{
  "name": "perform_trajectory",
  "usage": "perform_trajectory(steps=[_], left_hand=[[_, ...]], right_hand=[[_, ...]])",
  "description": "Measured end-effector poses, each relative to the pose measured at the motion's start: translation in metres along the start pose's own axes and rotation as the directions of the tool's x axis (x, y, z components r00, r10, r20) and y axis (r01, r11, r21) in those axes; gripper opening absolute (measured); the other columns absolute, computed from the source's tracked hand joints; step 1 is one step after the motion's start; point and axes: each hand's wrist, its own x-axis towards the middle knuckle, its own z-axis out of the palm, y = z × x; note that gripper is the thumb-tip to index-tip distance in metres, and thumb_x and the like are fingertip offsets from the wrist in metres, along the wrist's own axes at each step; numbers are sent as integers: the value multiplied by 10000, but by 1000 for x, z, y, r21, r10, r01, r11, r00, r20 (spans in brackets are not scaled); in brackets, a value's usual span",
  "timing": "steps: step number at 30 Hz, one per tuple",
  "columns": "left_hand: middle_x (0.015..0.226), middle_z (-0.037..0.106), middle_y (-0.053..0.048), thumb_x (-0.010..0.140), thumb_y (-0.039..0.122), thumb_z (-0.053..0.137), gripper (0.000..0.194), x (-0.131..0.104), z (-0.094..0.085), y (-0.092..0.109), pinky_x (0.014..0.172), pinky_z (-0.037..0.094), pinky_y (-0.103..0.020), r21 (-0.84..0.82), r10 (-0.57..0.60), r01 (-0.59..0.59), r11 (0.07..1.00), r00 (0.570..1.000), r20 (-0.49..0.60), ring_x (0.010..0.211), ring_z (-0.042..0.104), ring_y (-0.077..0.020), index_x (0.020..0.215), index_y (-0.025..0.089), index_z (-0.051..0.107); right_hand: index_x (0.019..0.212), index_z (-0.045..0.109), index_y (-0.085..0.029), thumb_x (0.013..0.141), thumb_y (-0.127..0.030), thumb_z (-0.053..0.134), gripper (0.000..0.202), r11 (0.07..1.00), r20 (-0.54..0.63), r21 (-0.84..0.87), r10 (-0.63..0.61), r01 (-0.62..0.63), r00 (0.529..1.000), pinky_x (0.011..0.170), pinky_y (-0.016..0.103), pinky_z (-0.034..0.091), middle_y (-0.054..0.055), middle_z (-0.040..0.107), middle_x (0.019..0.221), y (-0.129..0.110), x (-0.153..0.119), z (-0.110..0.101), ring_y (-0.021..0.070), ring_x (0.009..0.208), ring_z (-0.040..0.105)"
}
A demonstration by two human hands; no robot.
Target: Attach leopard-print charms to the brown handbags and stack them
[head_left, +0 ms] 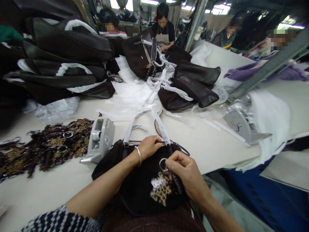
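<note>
Patterned sleeve [62, 222] nearest; L hand [147, 148] on top edge of bag [137, 191], grip unclear; R hand [184, 169] pinches ring [160, 165] w/ charm [161, 192] over bag's front. I'd brace bag, let charm hang untwisted.

Dark bag [137, 190] at six o'clock partly hidden by left arm [103, 190], spotty charms [60, 141] at nine o'clock cut off by left edge, scribble [238, 129] at three o'clock too fuzzy to read

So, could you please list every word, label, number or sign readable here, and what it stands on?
No text reads with certainty.
Grey bent plate: dark handwritten-looking marks, too unclear to quote.
Clear plastic packaging: possible faint print, too blurred to read.
</note>
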Motion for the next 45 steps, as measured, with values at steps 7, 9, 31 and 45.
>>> perform_trajectory(steps=[7, 9, 31, 45], left_hand=[[604, 610, -16, 751, 224, 587, 114, 34, 23, -3, 566, 438, -263, -119, -129, 157, 980, 968, 216, 573, 574, -159, 720, 139, 657], [687, 632, -20, 785, 254, 574, 158, 34, 27, -4, 539, 445, -235, -221, -116, 174, 960, 961, 252, 586, 576, -134, 835, 126, 653], [758, 592, -1, 746, 357, 717, 301, 9, 21, -6, 606, 419, -205, -714, 33, 118, 690, 980, 194, 630, 494, -71, 878, 96, 651], [856, 622, -27, 768, 413, 700, 351, -2, 18, -3, 587, 482, -194, -829, 26, 57, 557, 996, 85, 676, 563, -92, 964, 128, 641]], right_hand=[[737, 590, -184, 818, -424, 643, 258, 964, -203, -263, -103, 47, 974, 437, 179, 381, -22, 612, 583, 20, 31, -21, 106, 480, 544], [738, 594, -185, 822, -424, 631, 255, 954, -235, -297, -118, 45, 965, 415, 183, 375, -32, 592, 546, 24, 35, -25, 99, 434, 511], [784, 585, -190, 788, -387, 691, 224, 958, -308, -268, -182, 98, 934, 430, 203, 469, -24, 609, 576, 21, 43, -22, 135, 490, 593], [761, 617, -180, 786, -334, 660, 162, 932, -335, -335, -256, 140, 907, 381, 191, 406, -35, 587, 556, 8, 51, -17, 97, 411, 507]])
